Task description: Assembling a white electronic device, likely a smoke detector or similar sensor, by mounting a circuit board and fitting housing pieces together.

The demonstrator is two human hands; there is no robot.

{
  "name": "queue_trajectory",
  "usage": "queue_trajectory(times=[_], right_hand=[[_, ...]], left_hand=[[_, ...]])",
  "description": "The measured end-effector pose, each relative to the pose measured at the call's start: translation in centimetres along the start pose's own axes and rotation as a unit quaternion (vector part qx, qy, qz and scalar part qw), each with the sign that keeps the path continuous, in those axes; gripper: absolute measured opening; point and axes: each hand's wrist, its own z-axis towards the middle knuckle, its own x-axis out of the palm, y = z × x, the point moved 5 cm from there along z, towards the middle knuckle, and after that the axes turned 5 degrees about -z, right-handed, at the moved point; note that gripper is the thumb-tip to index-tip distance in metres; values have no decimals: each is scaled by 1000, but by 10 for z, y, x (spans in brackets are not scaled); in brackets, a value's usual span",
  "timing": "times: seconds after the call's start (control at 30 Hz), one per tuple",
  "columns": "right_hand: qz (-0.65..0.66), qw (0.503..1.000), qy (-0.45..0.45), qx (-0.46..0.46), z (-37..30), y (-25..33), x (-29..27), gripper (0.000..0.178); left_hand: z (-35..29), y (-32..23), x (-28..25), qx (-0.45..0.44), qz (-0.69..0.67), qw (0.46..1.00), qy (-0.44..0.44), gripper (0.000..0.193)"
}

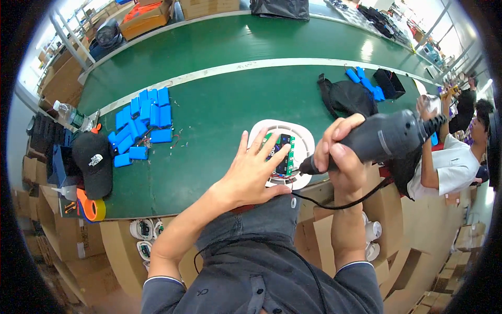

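Observation:
On the green table in front of me lies a round white plastic housing [303,135] with a green circuit board [291,148] inside. My left hand [253,170] rests over the housing's left part, fingers spread across the board, covering some of it. A black corded electric screwdriver [384,137] is gripped in my right hand [342,157], held nearly level. Its tip points left and meets the lower right of the board; whether it sits on a screw is too small to tell. The black cord loops below my right wrist.
Blue battery packs [151,115] are heaped at the left, near a black cap [93,162], orange tape [94,205] and a bottle [73,116]. A black bag [348,97] and an open black box [389,83] stand right. Cartons with white housings [372,230] sit below; another person [449,167] works right.

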Motion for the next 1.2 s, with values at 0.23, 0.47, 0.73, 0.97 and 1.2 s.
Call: queue_trajectory(times=[0.23,0.47,0.73,0.97,1.2], right_hand=[[-80,996,-37,23,8,-3,5,21],[-63,996,-42,46,-3,-7,10,18],[-44,998,10,47,2,-4,8,20],[-12,997,48,-63,-1,20,9,26],[-16,992,49,-113,-6,38,1,27]], left_hand=[[0,-2,3,2,-2,1000,-7,78],[-2,0,2,8,-6,1000,-24,74],[0,-4,-4,5,-12,999,-44,68],[10,-4,-1,66,-61,993,-79,28],[20,-17,-6,116,-86,985,-94,15]])
